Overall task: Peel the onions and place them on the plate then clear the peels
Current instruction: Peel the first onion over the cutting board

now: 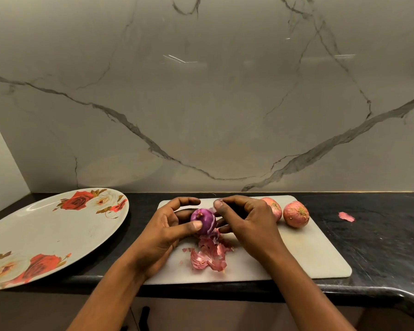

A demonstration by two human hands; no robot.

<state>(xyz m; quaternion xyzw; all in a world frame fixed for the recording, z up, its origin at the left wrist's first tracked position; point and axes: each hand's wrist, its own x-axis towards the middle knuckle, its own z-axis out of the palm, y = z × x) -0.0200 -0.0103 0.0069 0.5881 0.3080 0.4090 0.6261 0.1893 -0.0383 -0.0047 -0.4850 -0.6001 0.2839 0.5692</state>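
My left hand (167, 231) grips a mostly peeled purple onion (204, 220) above the white cutting board (304, 254). My right hand (246, 218) pinches a thin strip of skin at the onion's top right. A heap of pink peels (207, 255) lies on the board just below the onion. Two unpeeled onions rest at the board's far right: one (296, 214) in full view, the other (274, 209) partly hidden behind my right hand. A large white plate with red roses (41, 232) sits to the left with nothing on it.
The black countertop (380, 247) carries the board and plate; its front edge curves at the right. One stray peel (346, 216) lies on the counter to the right of the board. A marble wall (201, 103) rises close behind.
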